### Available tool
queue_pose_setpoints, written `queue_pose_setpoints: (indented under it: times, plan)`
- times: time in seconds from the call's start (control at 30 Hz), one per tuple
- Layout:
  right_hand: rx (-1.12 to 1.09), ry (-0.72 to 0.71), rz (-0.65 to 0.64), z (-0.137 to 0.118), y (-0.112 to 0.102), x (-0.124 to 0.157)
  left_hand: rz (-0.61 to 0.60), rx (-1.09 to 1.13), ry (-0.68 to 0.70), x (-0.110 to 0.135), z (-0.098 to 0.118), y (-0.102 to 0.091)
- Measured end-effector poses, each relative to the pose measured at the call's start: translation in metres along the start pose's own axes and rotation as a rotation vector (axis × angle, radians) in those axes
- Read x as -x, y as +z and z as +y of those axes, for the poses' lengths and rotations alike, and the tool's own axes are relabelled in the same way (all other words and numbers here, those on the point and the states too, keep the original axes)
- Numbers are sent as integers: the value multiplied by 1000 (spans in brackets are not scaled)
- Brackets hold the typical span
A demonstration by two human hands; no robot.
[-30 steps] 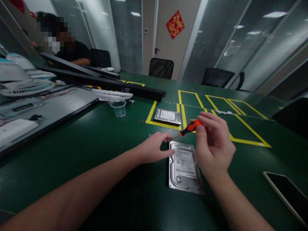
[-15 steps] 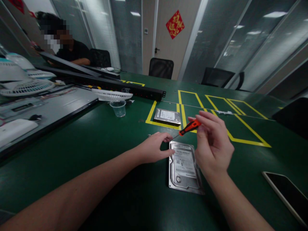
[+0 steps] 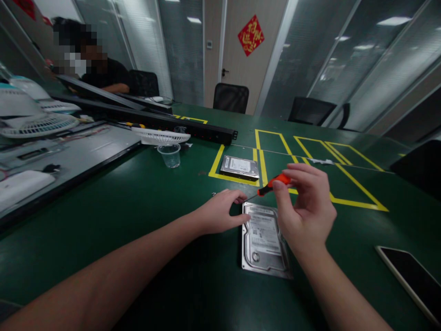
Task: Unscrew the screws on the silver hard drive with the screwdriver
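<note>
A silver hard drive (image 3: pixel 263 234) lies label up on the green table in front of me. My left hand (image 3: pixel 225 211) grips its far left corner, thumb on the top face and fingers curled by the corner. In my right hand (image 3: pixel 305 207) is an orange and black screwdriver (image 3: pixel 268 187), its handle between thumb and fingers. The screwdriver slants down to the left, its shaft reaching the drive's far left corner. Whether the tip sits in a screw is too small to tell.
A second hard drive (image 3: pixel 240 166) lies inside a yellow taped box beyond my hands. Farther left stand a clear plastic cup (image 3: pixel 169 156) and a white fan grille (image 3: pixel 160 136). A phone (image 3: pixel 409 278) lies at right. Across the table sits a person (image 3: pixel 112 76).
My right thumb and fingers have shifted on the screwdriver handle, the thumb now nearer and lower along it. My left hand and the hard drive have stayed put.
</note>
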State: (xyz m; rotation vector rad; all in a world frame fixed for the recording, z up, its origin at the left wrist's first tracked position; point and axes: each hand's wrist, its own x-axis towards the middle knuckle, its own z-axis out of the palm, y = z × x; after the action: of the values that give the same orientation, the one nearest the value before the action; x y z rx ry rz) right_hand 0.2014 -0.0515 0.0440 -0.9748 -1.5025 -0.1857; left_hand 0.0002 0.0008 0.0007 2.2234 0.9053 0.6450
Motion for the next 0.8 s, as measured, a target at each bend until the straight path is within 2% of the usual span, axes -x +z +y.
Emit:
queue_pose_setpoints:
  times: [0.17,0.37,0.6,0.8]
  plan:
    - [12,7,-9,-3,-2,1,7,-13,7,0,-1,0]
    - [-117,84,-18,-1,0,5,0,-4,-6,0,1,0]
    - [18,-25,-10,-2,-1,1,-4,-7,-14,0,2,-1]
    - [-37,33,-66,-4,-4,2,9,-4,6,-1,-1,1]
